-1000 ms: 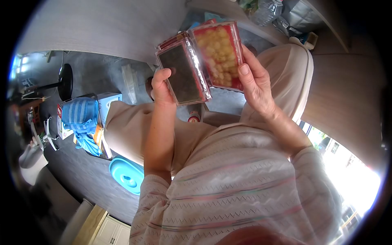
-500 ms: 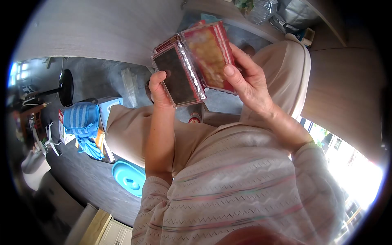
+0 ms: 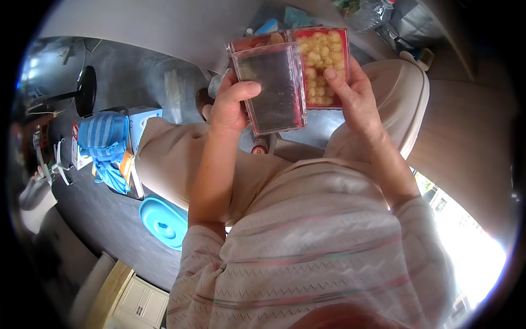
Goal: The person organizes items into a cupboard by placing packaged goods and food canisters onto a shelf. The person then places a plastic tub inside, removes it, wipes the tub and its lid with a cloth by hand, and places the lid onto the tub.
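Your left hand (image 3: 233,104) grips the dark-filled clear box (image 3: 271,88), thumb across its near left edge, fingers hidden behind it. Your right hand (image 3: 356,98) holds the red-rimmed box of yellow pieces (image 3: 323,66), thumb pressed on its front face, the other fingers out of sight behind. Both boxes are held up in front of you above your lap, touching along their inner long edges. Each box's long axis runs from near to far, its clear face turned toward you; the dark one tilts slightly left at the far end. More red-edged packaging (image 3: 255,41) shows behind the dark box; how many pieces, you cannot tell. The dark contents are unreadable under glare. On the floor to the left sit a blue striped cloth (image 3: 101,140) and a turquoise lid (image 3: 161,222).
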A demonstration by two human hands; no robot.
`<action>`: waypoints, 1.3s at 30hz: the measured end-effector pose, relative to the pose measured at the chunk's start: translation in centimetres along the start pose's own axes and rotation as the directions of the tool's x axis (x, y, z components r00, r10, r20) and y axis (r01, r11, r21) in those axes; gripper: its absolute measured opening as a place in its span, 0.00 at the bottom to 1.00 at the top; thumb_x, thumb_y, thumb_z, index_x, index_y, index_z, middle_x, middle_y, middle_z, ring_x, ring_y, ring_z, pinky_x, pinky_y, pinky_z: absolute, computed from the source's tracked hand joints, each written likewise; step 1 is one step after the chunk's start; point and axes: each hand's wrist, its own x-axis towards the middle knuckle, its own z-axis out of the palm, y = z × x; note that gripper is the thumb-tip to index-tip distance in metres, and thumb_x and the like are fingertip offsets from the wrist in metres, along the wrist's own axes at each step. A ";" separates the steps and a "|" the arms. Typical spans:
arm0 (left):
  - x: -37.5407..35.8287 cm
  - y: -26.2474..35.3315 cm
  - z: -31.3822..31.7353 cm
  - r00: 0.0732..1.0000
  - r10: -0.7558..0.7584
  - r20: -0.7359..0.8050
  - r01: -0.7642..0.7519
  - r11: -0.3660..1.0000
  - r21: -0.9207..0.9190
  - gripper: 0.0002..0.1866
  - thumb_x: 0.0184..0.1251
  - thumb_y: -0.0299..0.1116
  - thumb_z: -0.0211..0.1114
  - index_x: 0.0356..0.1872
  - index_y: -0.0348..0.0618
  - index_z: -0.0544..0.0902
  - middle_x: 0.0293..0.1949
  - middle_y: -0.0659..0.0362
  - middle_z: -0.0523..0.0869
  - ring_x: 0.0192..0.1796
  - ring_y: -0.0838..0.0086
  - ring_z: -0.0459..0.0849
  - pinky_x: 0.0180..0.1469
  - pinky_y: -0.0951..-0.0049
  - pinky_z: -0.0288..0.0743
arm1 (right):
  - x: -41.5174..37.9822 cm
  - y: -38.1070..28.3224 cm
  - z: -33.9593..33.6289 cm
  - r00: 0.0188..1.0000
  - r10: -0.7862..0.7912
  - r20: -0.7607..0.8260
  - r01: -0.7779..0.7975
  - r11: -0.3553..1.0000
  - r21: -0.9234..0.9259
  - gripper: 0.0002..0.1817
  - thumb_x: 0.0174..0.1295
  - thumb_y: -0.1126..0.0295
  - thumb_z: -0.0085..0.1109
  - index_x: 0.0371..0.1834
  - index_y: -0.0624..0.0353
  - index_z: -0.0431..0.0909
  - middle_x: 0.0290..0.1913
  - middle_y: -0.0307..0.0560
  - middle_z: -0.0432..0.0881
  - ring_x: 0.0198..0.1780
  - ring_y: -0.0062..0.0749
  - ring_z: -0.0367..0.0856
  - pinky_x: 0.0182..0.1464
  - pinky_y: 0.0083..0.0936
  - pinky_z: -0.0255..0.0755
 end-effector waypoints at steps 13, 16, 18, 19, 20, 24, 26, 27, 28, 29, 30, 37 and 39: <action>0.0 0.0 -0.5 0.996 0.079 0.041 -0.084 0.988 0.131 0.30 0.40 0.26 0.65 0.51 0.35 0.72 0.44 0.56 0.80 0.45 0.71 0.79 0.50 0.72 0.72 | 0.5 0.9 -0.4 1.000 -0.004 0.021 0.004 1.000 0.004 0.23 0.59 0.66 0.57 0.55 0.62 0.65 0.48 0.43 0.76 0.47 0.23 0.75 0.49 0.22 0.72; -0.1 0.0 -0.5 0.995 0.090 0.053 -0.097 0.986 0.139 0.30 0.38 0.25 0.67 0.51 0.36 0.73 0.44 0.57 0.80 0.46 0.71 0.79 0.51 0.72 0.72 | 0.5 0.9 -0.6 0.999 -0.040 0.027 0.041 0.999 -0.031 0.24 0.59 0.66 0.57 0.56 0.62 0.64 0.49 0.43 0.76 0.47 0.23 0.75 0.49 0.23 0.72; -0.1 0.0 -0.5 0.994 0.092 0.058 -0.099 0.985 0.139 0.31 0.37 0.24 0.68 0.50 0.37 0.74 0.44 0.57 0.81 0.46 0.71 0.79 0.51 0.72 0.71 | 0.4 0.9 -0.6 0.999 -0.045 0.022 0.046 0.998 -0.032 0.24 0.59 0.66 0.57 0.57 0.62 0.64 0.49 0.43 0.76 0.48 0.23 0.75 0.50 0.23 0.72; -0.2 0.0 -0.4 0.994 0.097 0.058 -0.104 0.985 0.139 0.30 0.37 0.24 0.68 0.50 0.37 0.74 0.44 0.57 0.81 0.46 0.71 0.79 0.51 0.72 0.71 | 0.3 0.7 -0.5 0.999 -0.038 0.018 0.039 0.999 -0.027 0.24 0.59 0.66 0.57 0.57 0.62 0.64 0.49 0.43 0.76 0.48 0.23 0.75 0.50 0.22 0.71; -0.2 0.1 -0.3 0.993 0.102 0.058 -0.109 0.984 0.140 0.30 0.36 0.24 0.68 0.50 0.37 0.74 0.44 0.57 0.81 0.46 0.71 0.79 0.51 0.72 0.71 | 0.3 0.5 -0.4 0.999 -0.031 0.013 0.031 0.999 -0.022 0.25 0.59 0.66 0.58 0.57 0.62 0.64 0.49 0.43 0.76 0.48 0.23 0.75 0.50 0.22 0.71; -0.3 0.1 -0.5 0.993 0.099 0.068 -0.107 0.987 0.119 0.30 0.36 0.25 0.68 0.50 0.37 0.74 0.45 0.57 0.80 0.47 0.71 0.79 0.51 0.72 0.71 | 0.2 0.3 -0.2 0.995 -0.071 0.065 0.072 0.997 -0.009 0.28 0.54 0.68 0.63 0.56 0.64 0.62 0.49 0.45 0.75 0.49 0.23 0.74 0.52 0.21 0.70; -0.4 0.1 -0.6 0.994 0.088 0.061 -0.094 0.989 0.115 0.31 0.37 0.25 0.68 0.51 0.37 0.73 0.45 0.57 0.80 0.47 0.71 0.78 0.51 0.72 0.71 | 0.0 0.0 0.2 0.991 -0.102 0.090 0.107 0.993 -0.050 0.32 0.52 0.70 0.65 0.58 0.65 0.59 0.49 0.45 0.75 0.50 0.23 0.73 0.52 0.21 0.70; -0.4 0.1 -0.7 0.995 0.081 0.058 -0.087 0.990 0.112 0.32 0.37 0.25 0.68 0.51 0.37 0.73 0.46 0.57 0.80 0.47 0.71 0.78 0.51 0.72 0.71 | -0.2 -0.1 0.4 0.991 -0.101 0.087 0.106 0.993 -0.056 0.34 0.51 0.70 0.66 0.59 0.65 0.58 0.49 0.45 0.75 0.50 0.23 0.73 0.53 0.22 0.70; -0.4 0.1 -0.6 0.994 0.080 0.075 -0.089 0.988 0.125 0.32 0.37 0.25 0.68 0.52 0.37 0.73 0.46 0.57 0.80 0.47 0.71 0.78 0.51 0.72 0.71 | -0.3 -0.2 0.8 0.992 -0.100 0.082 0.105 0.993 -0.062 0.35 0.50 0.71 0.66 0.59 0.65 0.57 0.49 0.45 0.74 0.51 0.24 0.73 0.53 0.22 0.70; -0.3 0.2 -0.5 0.993 0.079 0.093 -0.091 0.986 0.138 0.32 0.37 0.25 0.68 0.52 0.37 0.72 0.46 0.57 0.80 0.47 0.71 0.78 0.51 0.72 0.71 | -0.5 -0.4 1.1 0.992 -0.100 0.078 0.105 0.992 -0.068 0.37 0.49 0.71 0.67 0.60 0.65 0.55 0.50 0.46 0.74 0.51 0.24 0.73 0.53 0.22 0.70; -0.3 0.2 -0.4 0.991 0.078 0.110 -0.094 0.984 0.151 0.32 0.38 0.25 0.68 0.53 0.37 0.72 0.46 0.57 0.80 0.47 0.71 0.78 0.51 0.72 0.71 | -0.6 -0.7 1.4 0.998 -0.029 0.062 0.032 0.998 -0.050 0.41 0.47 0.72 0.69 0.61 0.66 0.53 0.50 0.46 0.74 0.51 0.25 0.72 0.54 0.23 0.70; -0.3 0.2 0.9 0.985 0.095 0.146 -0.135 0.949 0.287 0.32 0.39 0.26 0.70 0.53 0.36 0.71 0.46 0.57 0.80 0.47 0.71 0.78 0.51 0.72 0.72 | -0.5 -0.1 1.2 0.988 -0.142 0.058 0.152 0.963 -0.224 0.42 0.45 0.72 0.70 0.61 0.68 0.53 0.50 0.47 0.73 0.51 0.26 0.73 0.53 0.23 0.71; -0.4 0.2 1.2 0.986 0.099 0.137 -0.139 0.936 0.322 0.31 0.40 0.26 0.71 0.52 0.36 0.72 0.45 0.57 0.80 0.47 0.72 0.78 0.51 0.72 0.72 | -0.3 0.0 1.0 0.992 -0.115 0.050 0.123 0.970 -0.208 0.41 0.45 0.73 0.70 0.61 0.68 0.53 0.50 0.47 0.74 0.50 0.25 0.73 0.52 0.23 0.71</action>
